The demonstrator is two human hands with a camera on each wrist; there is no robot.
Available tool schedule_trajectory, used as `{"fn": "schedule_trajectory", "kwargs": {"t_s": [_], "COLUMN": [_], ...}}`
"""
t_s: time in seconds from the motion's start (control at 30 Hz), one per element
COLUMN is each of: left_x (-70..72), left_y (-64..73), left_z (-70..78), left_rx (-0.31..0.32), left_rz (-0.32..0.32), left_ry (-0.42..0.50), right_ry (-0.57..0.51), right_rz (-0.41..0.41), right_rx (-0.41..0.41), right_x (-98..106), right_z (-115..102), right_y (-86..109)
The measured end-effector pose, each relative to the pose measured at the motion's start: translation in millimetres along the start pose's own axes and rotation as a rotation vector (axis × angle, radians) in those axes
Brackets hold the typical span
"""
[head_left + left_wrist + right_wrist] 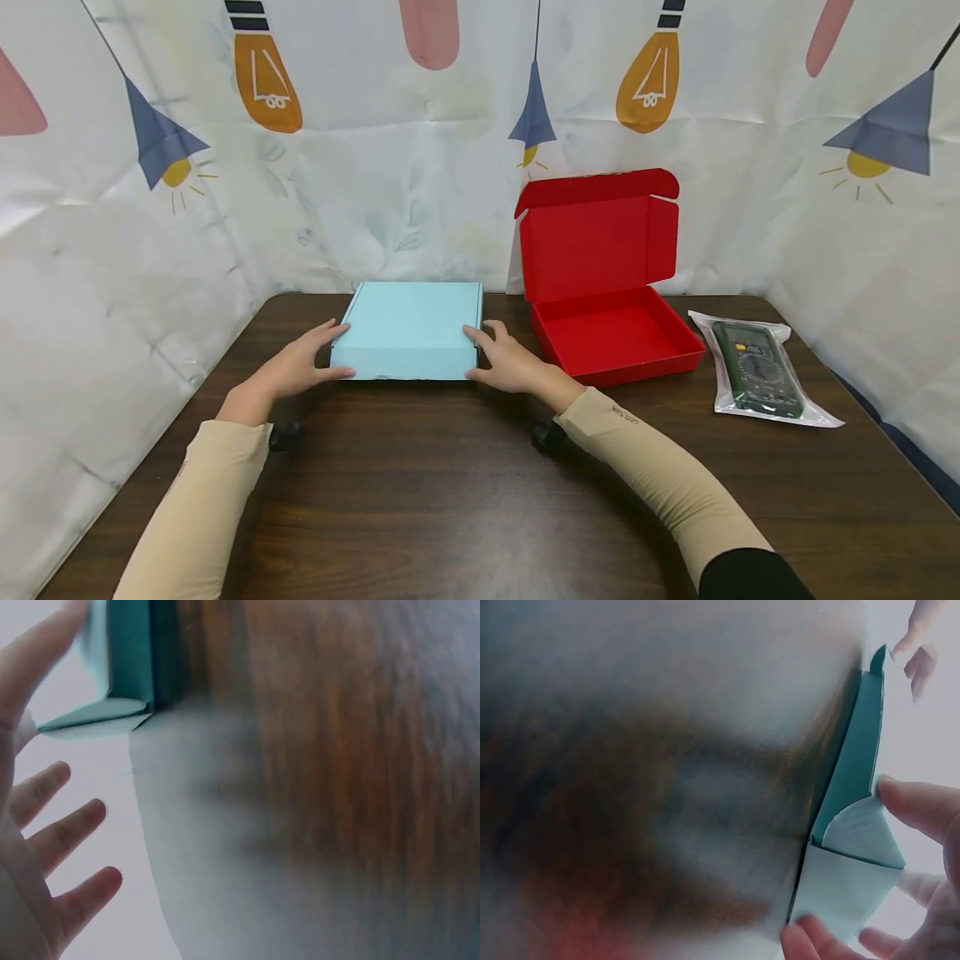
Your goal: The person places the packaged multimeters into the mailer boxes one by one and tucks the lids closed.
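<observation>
A light blue cardboard box (408, 333) lies flat on the table with its lid down. Its front flap (855, 750) stands slightly out from the box in the right wrist view. My left hand (300, 362) is at the box's left side, fingers spread, thumb at the front left corner. In the left wrist view three fingers (67, 836) extend apart from the box. My right hand (513, 358) is at the right side: its thumb (919, 806) touches the flap's end, and fingertips rest along the side wall (847, 889).
To the right of the blue box a red cardboard box (615, 333) stands with its lid raised. Farther right lies a dark green multimeter-like device (757, 367) in a clear plastic bag. The wooden table (420, 492) backs onto a printed white curtain (420, 183).
</observation>
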State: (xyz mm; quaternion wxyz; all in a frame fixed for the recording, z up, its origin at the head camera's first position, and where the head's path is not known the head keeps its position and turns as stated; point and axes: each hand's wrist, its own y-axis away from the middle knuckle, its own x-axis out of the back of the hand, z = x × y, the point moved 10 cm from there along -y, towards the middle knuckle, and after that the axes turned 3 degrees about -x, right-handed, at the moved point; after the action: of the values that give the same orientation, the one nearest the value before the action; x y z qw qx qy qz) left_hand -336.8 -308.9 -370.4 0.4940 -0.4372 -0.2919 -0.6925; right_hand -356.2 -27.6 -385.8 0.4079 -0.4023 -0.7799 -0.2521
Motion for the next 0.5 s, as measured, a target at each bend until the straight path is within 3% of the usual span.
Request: {"fn": "schedule_trajectory", "kwargs": {"t_s": [0.27, 0.5], "left_x": [-8.3, -17.2], "left_y": [-20.3, -36.3], "left_z": [15.5, 27.5], "left_rx": [-0.014, -0.057], "left_rz": [-0.008, -0.037], "left_ry": [-0.159, -0.242], "right_ry": [0.055, 0.223], "right_rz": [0.001, -0.016], "right_rx": [0.112, 0.175], "right_x": [-2, -7], "right_z": [-17, -28], "right_y": [-4.6, -15.3]}}
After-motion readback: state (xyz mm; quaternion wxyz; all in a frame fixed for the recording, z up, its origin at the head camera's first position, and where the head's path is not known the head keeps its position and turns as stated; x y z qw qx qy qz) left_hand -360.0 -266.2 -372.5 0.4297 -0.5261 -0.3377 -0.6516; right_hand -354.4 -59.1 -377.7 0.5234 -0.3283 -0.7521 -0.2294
